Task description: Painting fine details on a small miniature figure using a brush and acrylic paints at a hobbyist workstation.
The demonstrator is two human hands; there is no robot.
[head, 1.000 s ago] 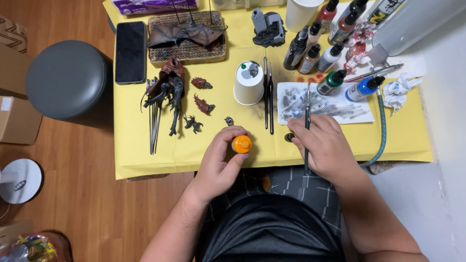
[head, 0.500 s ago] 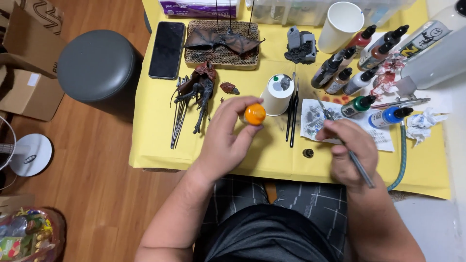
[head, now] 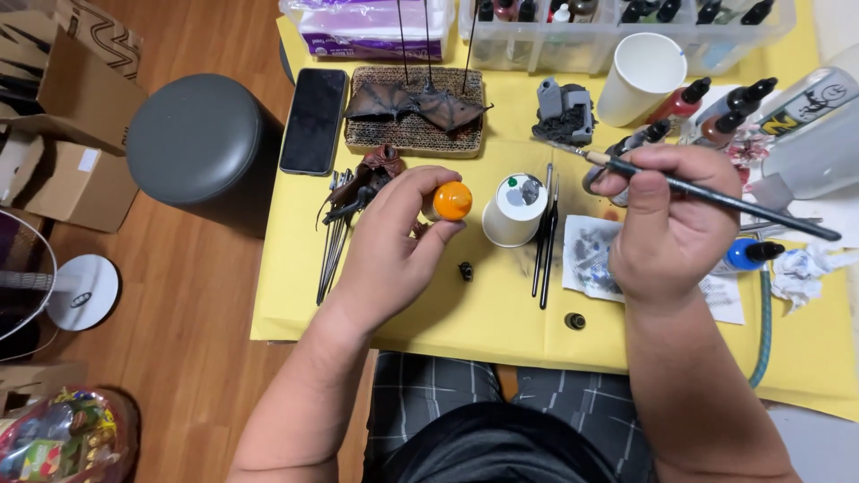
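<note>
Grey stool (head: 204, 143) left of yellow table (head: 403, 313). Black phone (head: 314, 120) at far left of tabletop. Left hand (head: 394, 250) closed on orange-capped bottle (head: 450, 201), raised just left of upturned white cup (head: 516, 210). Right hand (head: 671, 224) pinched around paintbrush (head: 716, 195), tip pointing far-left, above stained paper towel (head: 595, 259).

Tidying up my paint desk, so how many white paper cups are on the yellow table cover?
2. One upright white paper cup stands by the clear storage bins; one upside-down white paper cup sits beside the orange ball. Others may be hidden.
</note>
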